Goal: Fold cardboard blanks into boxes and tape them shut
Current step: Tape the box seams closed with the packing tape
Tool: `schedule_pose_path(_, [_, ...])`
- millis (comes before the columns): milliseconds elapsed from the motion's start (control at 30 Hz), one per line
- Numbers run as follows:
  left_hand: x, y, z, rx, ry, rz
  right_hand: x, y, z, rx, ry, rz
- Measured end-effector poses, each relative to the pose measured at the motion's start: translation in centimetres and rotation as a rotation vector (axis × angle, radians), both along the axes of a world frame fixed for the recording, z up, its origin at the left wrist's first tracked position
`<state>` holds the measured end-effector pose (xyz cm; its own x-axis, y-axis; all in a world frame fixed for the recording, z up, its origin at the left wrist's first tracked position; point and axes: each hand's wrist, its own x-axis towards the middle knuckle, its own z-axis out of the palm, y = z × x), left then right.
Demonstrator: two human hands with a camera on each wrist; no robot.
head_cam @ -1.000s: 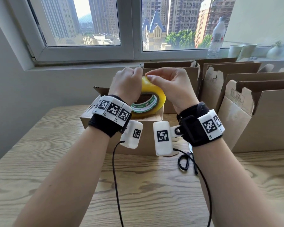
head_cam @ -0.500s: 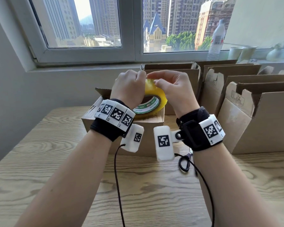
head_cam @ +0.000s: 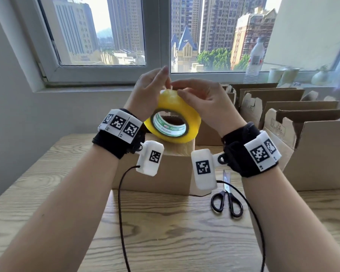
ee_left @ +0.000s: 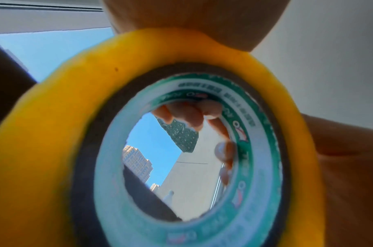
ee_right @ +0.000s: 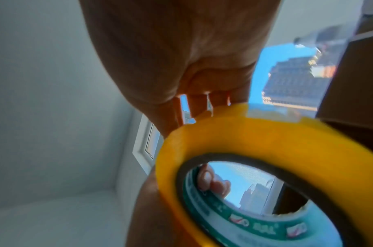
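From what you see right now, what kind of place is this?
Probably a room high in a city building, used as a small packing station: tall towers fill the window, folded cardboard boxes stand in a row on a wooden table, and both hands hold a tape roll.

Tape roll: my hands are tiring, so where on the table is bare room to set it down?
Bare wood lies left of the closed box, toward the wall, and along the near edge of the table between your forearms, crossed by two cables. The right side is crowded: scissors and a row of open boxes.
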<state>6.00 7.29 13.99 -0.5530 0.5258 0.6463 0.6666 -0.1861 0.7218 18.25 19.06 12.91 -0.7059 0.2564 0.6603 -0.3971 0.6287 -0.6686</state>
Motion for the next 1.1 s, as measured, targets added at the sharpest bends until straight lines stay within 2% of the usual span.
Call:
schedule_pose_path(100, [-0.1,-0.3,0.5,0.033,-0.011,-0.028,0.5,-0.5,0.2,-0.13,-0.041,0.079])
schedule_pose_path(233, [0.6,-1.0,0.1,-0.011,-0.032,-0.037,0.8,-1.8,-0.3,-0.319,-0.038,0.157])
schedule_pose_path(400, [-0.4,-2.2,-1.7,-0.044,0.007,0.041,1.1,-3.4,-1.5,-0.687,-0.022,0.228])
schedule_pose_path(533, [-0.2,-3.6,-4.8,-0.075,-0.051,-0.108,0.8,-4.3,-1.6,-0.927,0.082,0.22])
schedule_pose_path(600, [0.6,-4.2,-5.8,-0.151,-0.071,-0.103,0.3,-5.1,-2.1,-0.9,0.112,0.174])
schedule_pose_path(700, [1.8,-4.6,-6.3,-0.268,-0.091,0.003,-0.5,-6.2,-3.0,-0.726,0.164,0.022])
schedule_pose_path(867, [2.4,-5.1,-6.3,-0.277,-0.089,0.004,0.0,-5.9,-2.9,-0.415,0.184,-0.162])
schedule_pose_path(1000, [1.9,-4.6,-6.2,-0.186,-0.196,-0.17,1.1,-4.6,-1.8,-0.188,0.145,-0.251])
schedule_pose_path(1100, [1.9,-4.3,-6.2,-0.157,-0.155,-0.229,2.0,-3.4,-0.7,-0.065,0.095,-0.279])
